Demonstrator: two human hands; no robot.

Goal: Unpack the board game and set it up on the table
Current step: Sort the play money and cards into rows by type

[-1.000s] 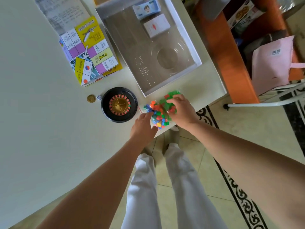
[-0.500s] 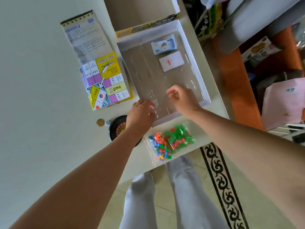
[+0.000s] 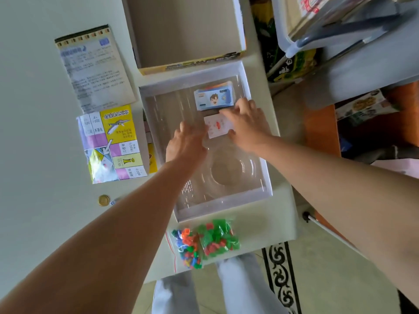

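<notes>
On the pale surface (image 3: 40, 137) I see the game half unpacked. At 10 o'clock lies the printed rule sheet (image 3: 95, 69). Just below it, at 9 o'clock, is the folded game board (image 3: 111, 143). A gold coin (image 3: 103, 200) and a small die (image 3: 112, 202) sit side by side at 8 o'clock, beside my left forearm.

My left hand (image 3: 186, 143) is inside the open box tray (image 3: 156, 105), back upward, over the clear plastic insert (image 3: 229, 177). Its fingertips (image 3: 192, 129) reach the 9 o'clock edge of the white card deck (image 3: 217, 126). Blur keeps me from telling whether they grip it or only touch it.

The deck lies between the two hands, in the far half of the tray. The stack of paper money (image 3: 213, 98) sits just beyond it at 12 o'clock. My right hand (image 3: 247, 123) comes in from 3 o'clock and pinches the deck, fingers on its far edge and thumb (image 3: 231, 133) at its near corner.

The hands are close together, with only the deck between them.

The upturned box lid (image 3: 188, 30) rests at 12 o'clock, against the tray. At 6 o'clock, near the surface's front edge, is the clear bag of coloured pieces (image 3: 204, 243), well apart from both hands.
</notes>
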